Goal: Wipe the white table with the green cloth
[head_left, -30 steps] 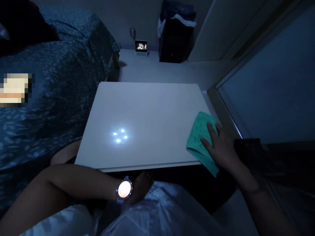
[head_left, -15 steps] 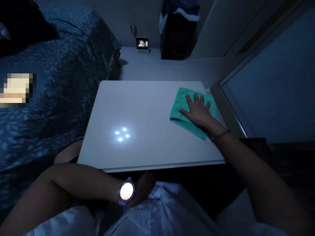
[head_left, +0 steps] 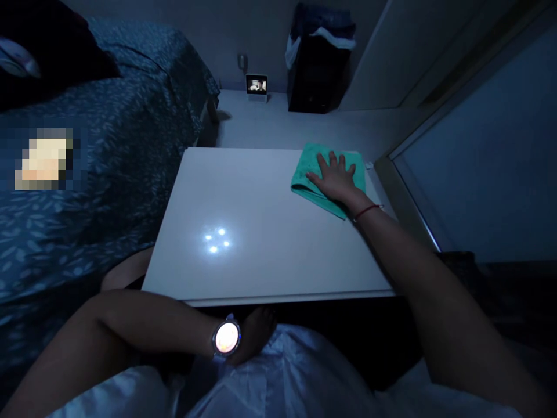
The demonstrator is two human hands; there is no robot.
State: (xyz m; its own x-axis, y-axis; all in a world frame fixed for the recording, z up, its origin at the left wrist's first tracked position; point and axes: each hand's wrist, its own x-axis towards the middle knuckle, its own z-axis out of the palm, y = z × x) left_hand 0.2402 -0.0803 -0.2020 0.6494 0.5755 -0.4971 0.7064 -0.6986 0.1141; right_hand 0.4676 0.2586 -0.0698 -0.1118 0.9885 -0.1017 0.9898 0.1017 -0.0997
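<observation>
My right hand (head_left: 336, 177) lies flat with spread fingers on a folded green cloth (head_left: 304, 168), pressing it against the white tabletop (head_left: 243, 197). The cloth sits at the far right corner and reaches the table's back edge. A thin red band (head_left: 368, 211) circles my right wrist. Below the near edge, my left hand (head_left: 256, 337) rests by my lap, beside the light-coloured clothing. Its fingers are dark and partly hidden, so their pose is unclear. A watch (head_left: 227, 337) with a lit face is on my left wrist.
A bed with a leaf-patterned cover (head_left: 143, 116) stands along the left. Beyond the table, a small lit screen (head_left: 256, 86) and a dark cabinet (head_left: 315, 75) topped with clothes stand by the wall. A sliding panel (head_left: 487, 157) runs along the right. Lamp reflections shine on the tabletop.
My right hand and the green cloth have moved away from me and slightly left, to the table's back edge. My left hand stays by my lap. The view has shifted slightly.
</observation>
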